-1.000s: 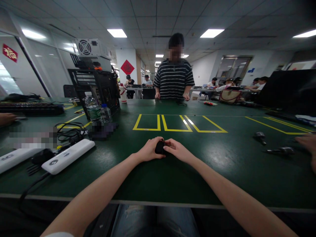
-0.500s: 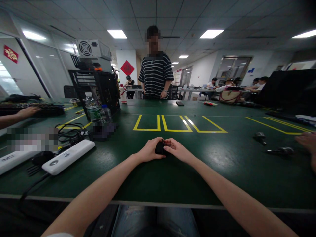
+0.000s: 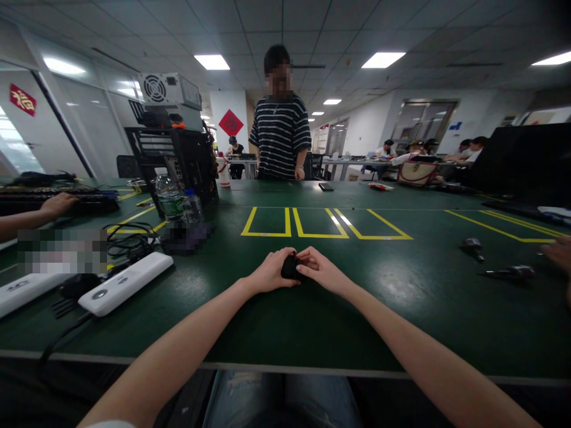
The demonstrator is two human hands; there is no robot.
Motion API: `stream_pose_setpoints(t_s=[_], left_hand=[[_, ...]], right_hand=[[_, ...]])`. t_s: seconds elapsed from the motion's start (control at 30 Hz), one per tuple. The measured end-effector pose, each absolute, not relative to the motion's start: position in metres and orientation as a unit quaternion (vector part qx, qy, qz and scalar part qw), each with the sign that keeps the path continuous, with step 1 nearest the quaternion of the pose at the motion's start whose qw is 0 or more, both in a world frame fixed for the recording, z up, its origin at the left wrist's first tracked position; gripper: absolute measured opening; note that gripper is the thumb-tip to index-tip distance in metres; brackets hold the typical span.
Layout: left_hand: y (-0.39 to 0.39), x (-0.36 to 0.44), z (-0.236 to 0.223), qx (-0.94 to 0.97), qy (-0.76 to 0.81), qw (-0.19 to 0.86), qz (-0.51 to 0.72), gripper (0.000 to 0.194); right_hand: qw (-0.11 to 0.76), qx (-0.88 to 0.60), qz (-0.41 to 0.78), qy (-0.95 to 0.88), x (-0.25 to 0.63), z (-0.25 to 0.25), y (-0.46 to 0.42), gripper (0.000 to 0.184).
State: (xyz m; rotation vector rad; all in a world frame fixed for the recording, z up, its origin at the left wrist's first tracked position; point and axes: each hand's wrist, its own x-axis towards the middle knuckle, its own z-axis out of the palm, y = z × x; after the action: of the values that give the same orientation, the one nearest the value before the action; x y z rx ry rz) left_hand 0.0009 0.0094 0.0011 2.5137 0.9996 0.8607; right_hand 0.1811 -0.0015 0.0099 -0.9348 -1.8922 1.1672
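Note:
Between my two hands, low over the green table [image 3: 250, 333], is a small dark rounded object [image 3: 289, 267]; its kind does not show. My left hand [image 3: 273, 268] curls around its left side, thumb at the near edge and fingers at the far edge. From the right, my right hand [image 3: 317, 266] touches it with thumb and fingertips in a pinch. Just beyond the hands, yellow tape outlines [image 3: 319, 236] mark the tabletop. Most of the dark object is covered by the fingers.
On the left stand white power strips [image 3: 127, 285], tangled black cables, plastic bottles [image 3: 168, 195] and an open computer case [image 3: 196, 160]. Two dark metal tools [image 3: 513, 271] lie right. Other people's hands [image 3: 60, 204] reach in at both sides; a person in a striped shirt [image 3: 280, 139] stands opposite.
My hands and the dark object stay almost in place. The person opposite has shifted an arm slightly, and the hand on the left has moved a little to the right.

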Motion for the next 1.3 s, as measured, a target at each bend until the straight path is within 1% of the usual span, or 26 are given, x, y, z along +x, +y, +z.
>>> stream_pose_setpoints(t_s=[0.13, 0.3, 0.33, 0.43, 0.5, 0.63, 0.7, 0.87, 1.03, 1.17, 1.23, 1.3], left_hand=[[0.009, 0.001, 0.002, 0.878, 0.345, 0.147, 0.297, 0.064], [0.009, 0.002, 0.001, 0.876, 0.354, 0.140, 0.295, 0.065], [0.009, 0.002, 0.001, 0.876, 0.354, 0.141, 0.296, 0.066], [0.009, 0.002, 0.001, 0.876, 0.351, 0.144, 0.298, 0.066], [0.009, 0.002, 0.002, 0.876, 0.348, 0.147, 0.299, 0.066], [0.009, 0.001, 0.002, 0.879, 0.342, 0.146, 0.298, 0.064], [0.009, 0.001, 0.003, 0.879, 0.343, 0.143, 0.297, 0.064], [0.009, 0.000, 0.002, 0.883, 0.337, 0.138, 0.296, 0.064], [0.011, 0.000, 0.000, 0.881, 0.337, 0.136, 0.302, 0.065], [0.012, 0.001, -0.001, 0.879, 0.341, 0.140, 0.302, 0.066], [0.012, 0.001, -0.001, 0.879, 0.340, 0.138, 0.303, 0.066], [0.012, 0.001, -0.001, 0.880, 0.341, 0.134, 0.302, 0.066]], right_hand=[[0.334, -0.381, 0.459, -0.730, 0.183, 0.009, 0.000, 0.024], [0.332, -0.322, 0.474, -0.749, 0.184, 0.009, -0.001, 0.033], [0.336, -0.320, 0.473, -0.749, 0.184, 0.010, -0.001, 0.032], [0.353, -0.335, 0.463, -0.741, 0.183, 0.009, -0.001, 0.022], [0.363, -0.346, 0.456, -0.736, 0.181, 0.008, 0.000, 0.019], [0.362, -0.373, 0.456, -0.722, 0.180, 0.005, 0.003, 0.026], [0.350, -0.375, 0.463, -0.722, 0.181, 0.004, 0.003, 0.026], [0.336, -0.337, 0.474, -0.741, 0.184, 0.010, -0.001, 0.031], [0.358, -0.339, 0.461, -0.738, 0.182, 0.011, -0.002, 0.019], [0.373, -0.358, 0.452, -0.727, 0.180, 0.005, 0.003, 0.023], [0.363, -0.371, 0.459, -0.721, 0.180, 0.003, 0.005, 0.026], [0.349, -0.370, 0.467, -0.723, 0.181, 0.002, 0.004, 0.025]])
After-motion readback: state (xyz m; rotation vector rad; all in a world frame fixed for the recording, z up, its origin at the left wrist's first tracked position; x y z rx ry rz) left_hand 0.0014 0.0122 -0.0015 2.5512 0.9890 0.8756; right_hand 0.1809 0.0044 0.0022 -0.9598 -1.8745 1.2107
